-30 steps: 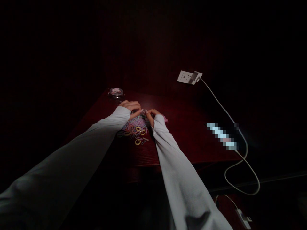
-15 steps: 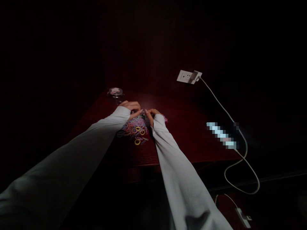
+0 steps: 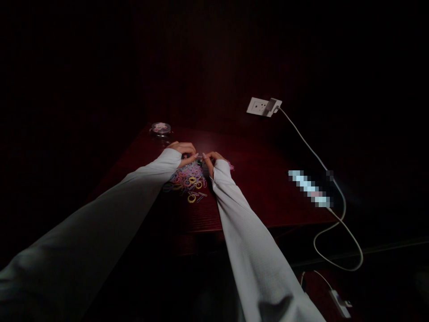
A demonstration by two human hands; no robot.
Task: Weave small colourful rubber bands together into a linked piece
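Note:
A heap of small coloured elastic bands (image 3: 187, 181) in pink, yellow and purple lies on the dark red table (image 3: 261, 197). Above its far edge my left hand (image 3: 183, 151) and my right hand (image 3: 212, 160) meet fingertip to fingertip. Both have curled fingers pinched around something too small to name. Long pale sleeves cover both arms to the wrists. A few pink bands (image 3: 230, 166) lie just right of my right wrist.
A small clear lidded jar (image 3: 161, 129) stands at the table's far left corner. A lit phone (image 3: 310, 188) lies at the right, with a white cable (image 3: 335, 223) running to a charger in a wall socket (image 3: 263, 107). The surroundings are very dark.

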